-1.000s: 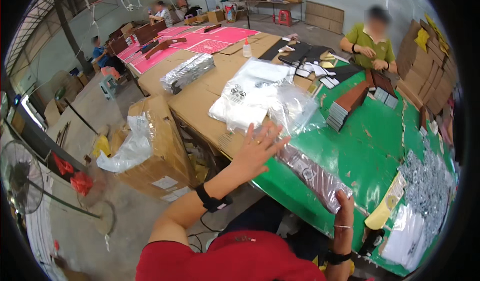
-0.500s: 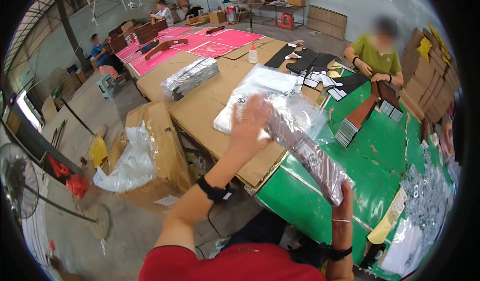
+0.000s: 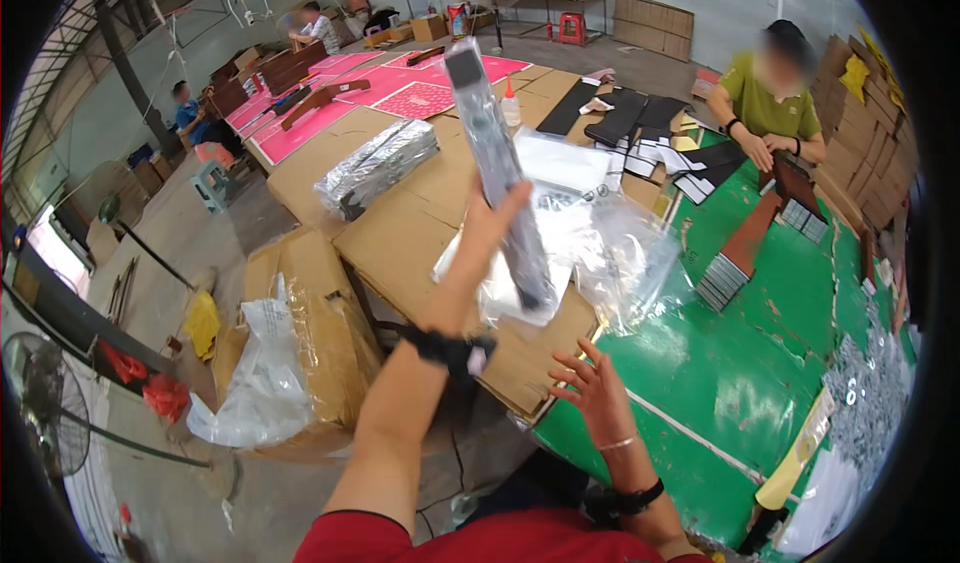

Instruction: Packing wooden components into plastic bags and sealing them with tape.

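Note:
My left hand (image 3: 488, 225) grips a long, flat, dark bar in clear plastic wrap (image 3: 497, 153) and holds it up steeply over the table. What the wrapped bar is I cannot make out. Nearer to me, my right hand (image 3: 597, 393) is empty, its fingers apart, over the edge of the green surface. Beneath the bar lies a pile of clear plastic bags (image 3: 625, 253), spread across cardboard. Left of it rests a stack of similar wrapped pieces (image 3: 378, 163).
A green tabletop (image 3: 700, 393) adjoins the cardboard sheeting. Across it a co-worker (image 3: 770, 103) handles brown pieces near a brown stack (image 3: 735, 263). A glue bottle (image 3: 510, 105) stands behind the bags. A large carton (image 3: 335, 323) sits beside the table at left.
The wrapped bar has swung from lying slanted between both hands to a raised, steep position in my left hand. My right hand has let go of its end and moved left.

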`<state>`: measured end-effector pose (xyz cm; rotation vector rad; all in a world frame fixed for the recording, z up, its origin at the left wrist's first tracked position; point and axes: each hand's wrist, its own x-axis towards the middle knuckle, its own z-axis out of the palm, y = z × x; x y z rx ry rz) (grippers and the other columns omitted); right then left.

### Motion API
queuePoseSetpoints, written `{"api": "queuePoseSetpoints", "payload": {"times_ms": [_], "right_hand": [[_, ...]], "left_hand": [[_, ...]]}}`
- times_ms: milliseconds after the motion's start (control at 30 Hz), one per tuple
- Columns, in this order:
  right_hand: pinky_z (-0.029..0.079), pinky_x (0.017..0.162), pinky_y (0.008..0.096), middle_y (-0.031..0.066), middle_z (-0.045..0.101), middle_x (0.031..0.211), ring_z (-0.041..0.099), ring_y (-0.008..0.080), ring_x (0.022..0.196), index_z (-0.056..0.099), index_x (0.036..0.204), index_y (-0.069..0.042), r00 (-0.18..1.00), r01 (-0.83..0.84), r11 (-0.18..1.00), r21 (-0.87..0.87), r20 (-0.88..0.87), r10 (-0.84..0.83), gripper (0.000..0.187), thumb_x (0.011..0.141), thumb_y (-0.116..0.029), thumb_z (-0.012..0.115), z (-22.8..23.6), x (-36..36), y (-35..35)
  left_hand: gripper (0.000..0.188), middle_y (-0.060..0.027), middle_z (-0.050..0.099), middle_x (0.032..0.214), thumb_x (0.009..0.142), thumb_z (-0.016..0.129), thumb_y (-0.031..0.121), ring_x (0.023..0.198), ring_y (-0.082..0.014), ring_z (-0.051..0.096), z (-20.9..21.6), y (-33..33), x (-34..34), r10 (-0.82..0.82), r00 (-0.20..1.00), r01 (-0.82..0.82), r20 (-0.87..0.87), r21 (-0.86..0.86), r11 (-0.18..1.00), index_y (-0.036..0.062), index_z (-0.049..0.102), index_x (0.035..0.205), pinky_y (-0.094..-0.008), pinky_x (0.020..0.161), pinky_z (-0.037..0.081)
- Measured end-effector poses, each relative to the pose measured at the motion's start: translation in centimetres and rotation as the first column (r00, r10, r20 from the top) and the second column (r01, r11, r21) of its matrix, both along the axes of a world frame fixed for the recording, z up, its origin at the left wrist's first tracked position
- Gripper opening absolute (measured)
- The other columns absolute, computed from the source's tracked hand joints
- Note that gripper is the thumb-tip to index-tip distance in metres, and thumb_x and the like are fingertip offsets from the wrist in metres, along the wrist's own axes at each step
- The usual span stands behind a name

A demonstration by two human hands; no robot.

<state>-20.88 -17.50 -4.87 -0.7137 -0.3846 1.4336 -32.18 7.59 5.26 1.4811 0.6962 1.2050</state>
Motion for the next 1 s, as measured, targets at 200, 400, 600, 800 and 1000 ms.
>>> {"api": "queuePoseSetpoints", "payload": {"times_ms": [200, 400, 600, 800, 1000], "right_hand": [[0.054, 0.083, 0.0377, 0.019, 0.066, 0.112, 0.067, 0.0242, 0.091, 0.048, 0.135, 0.002, 0.964, 0.077, 0.985, -0.154, 0.263, -0.034, 0.046, 0.103, -0.031, 0.051, -2.4, 2.5, -4.7], [0.054, 0.085, 0.0379, 0.0166, 0.064, 0.113, 0.066, 0.0251, 0.094, 0.044, 0.14, 0.001, 0.968, 0.1, 0.955, -0.279, 0.248, -0.029, 0.054, 0.101, -0.035, 0.055, -3.1, 3.9, -8.6], [0.052, 0.087, 0.0349, 0.0156, 0.062, 0.117, 0.065, 0.0231, 0.099, 0.044, 0.142, 0.003, 0.961, 0.163, 0.946, -0.279, 0.26, -0.089, 0.057, 0.1, -0.034, 0.057, -0.4, 4.5, -8.2], [0.052, 0.087, 0.0336, 0.0144, 0.063, 0.115, 0.064, 0.0219, 0.098, 0.044, 0.142, 0.003, 0.967, 0.136, 0.949, -0.284, 0.245, -0.065, 0.056, 0.1, -0.032, 0.057, -1.2, 4.7, -7.2], [0.052, 0.087, 0.0336, 0.0139, 0.063, 0.114, 0.064, 0.0213, 0.097, 0.043, 0.142, 0.003, 0.964, 0.154, 0.937, -0.314, 0.257, -0.073, 0.054, 0.101, -0.029, 0.057, -1.4, 4.3, -7.7]], "left_hand": [[0.095, -0.0229, 0.052, 0.133, 0.08, 0.075, 0.044, 0.119, -0.0448, 0.052, -2.9, 14.9, -7.6, 0.646, 0.307, -0.349, -0.699, 0.549, 0.76, 0.0203, 0.025, 0.156, -0.0567, 0.096, 0.042], [0.093, -0.0161, 0.049, 0.137, 0.077, 0.078, 0.04, 0.131, -0.0362, 0.046, -10.0, 23.5, -15.1, 0.673, 0.0, -0.263, -0.739, 0.65, 0.713, 0.0249, 0.028, 0.155, -0.0645, 0.104, 0.033], [0.08, -0.0115, 0.05, 0.136, 0.08, 0.076, 0.025, 0.133, -0.0295, 0.045, -16.4, 22.8, -17.5, 0.671, -0.267, -0.224, -0.691, 0.722, 0.655, 0.0245, 0.038, 0.15, -0.0665, 0.108, 0.027], [0.032, -0.007, 0.052, 0.114, 0.094, 0.053, 0.013, 0.113, -0.0261, 0.053, -16.7, 23.5, -19.9, 0.748, -0.375, -0.21, -0.548, 0.836, 0.507, 0.0205, 0.056, 0.125, -0.0499, 0.084, 0.044], [0.046, -0.0091, 0.052, 0.119, 0.084, 0.071, 0.018, 0.116, -0.0293, 0.053, -16.5, 23.6, -19.2, 0.709, -0.403, -0.199, -0.579, 0.812, 0.549, 0.0191, 0.055, 0.127, -0.049, 0.086, 0.045]]}}
